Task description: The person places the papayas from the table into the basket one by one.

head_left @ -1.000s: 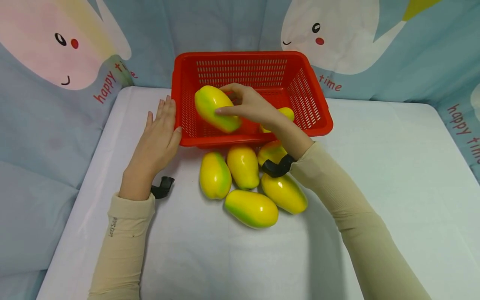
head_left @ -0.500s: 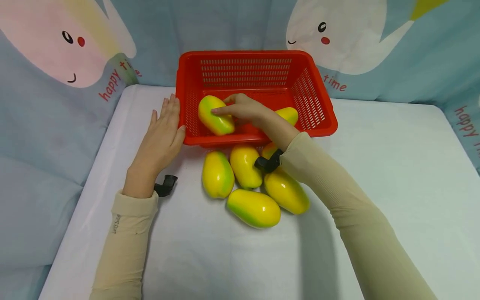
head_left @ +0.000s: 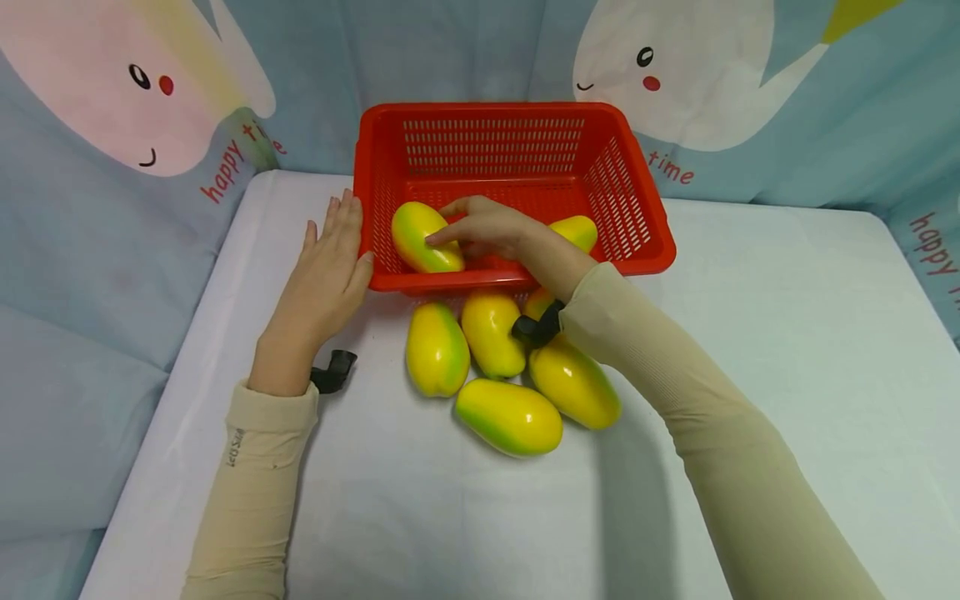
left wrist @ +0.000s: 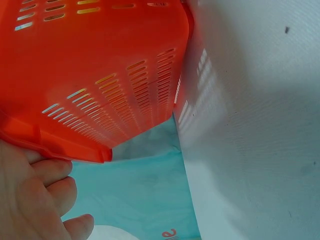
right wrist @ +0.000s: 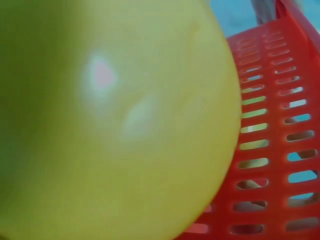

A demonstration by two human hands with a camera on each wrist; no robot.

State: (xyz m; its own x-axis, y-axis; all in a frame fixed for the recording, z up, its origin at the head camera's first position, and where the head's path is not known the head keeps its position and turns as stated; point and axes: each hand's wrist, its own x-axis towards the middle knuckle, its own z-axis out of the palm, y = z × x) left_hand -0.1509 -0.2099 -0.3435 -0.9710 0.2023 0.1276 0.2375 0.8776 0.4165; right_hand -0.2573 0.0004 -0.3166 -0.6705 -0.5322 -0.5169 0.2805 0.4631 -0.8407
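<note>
In the head view my right hand [head_left: 487, 229] is down inside the red plastic basket [head_left: 491, 112], its thumb and fingers on a yellow-green mango [head_left: 422, 237] low at the left front. A mango's smooth yellow side [right wrist: 150, 125] fills most of the right wrist view. Behind my right wrist a second mango [head_left: 576, 232] lies in the basket, partly hidden. My left hand [head_left: 318, 279] lies along the basket's left side with straight fingers. In the left wrist view its fingers [left wrist: 55, 172] sit right under the rim.
Several mangoes lie on the white-covered table in front of the basket, among them one mango [head_left: 437, 350] at the left and another mango [head_left: 510, 417] nearest me. A patterned blue curtain [head_left: 450, 50] stands behind the basket.
My right hand has lowered the mango toward the basket's bottom at the left front. My left hand keeps its place at the basket's side. The whole head view has shifted slightly.
</note>
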